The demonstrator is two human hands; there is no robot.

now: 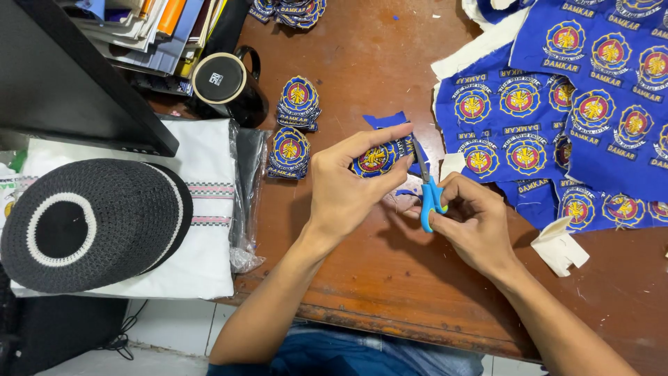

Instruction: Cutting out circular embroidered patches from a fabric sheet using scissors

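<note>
**Trimming an embroidered badge with small scissors**

The brown wooden table (362,63) carries a large blue cloth sheet of uncut badges (591,118) at the far right and two stacks of cut badges (296,125) near the black mug (226,83). Over the table's middle, the left hand (348,184) pinches one round blue badge (376,159) between thumb and fingers. The right hand (473,223) grips blue-handled scissors (428,188), blades at the badge's edge. Judged best practice: turn the badge, not the scissors, and cut just outside the stitched border.
</note>
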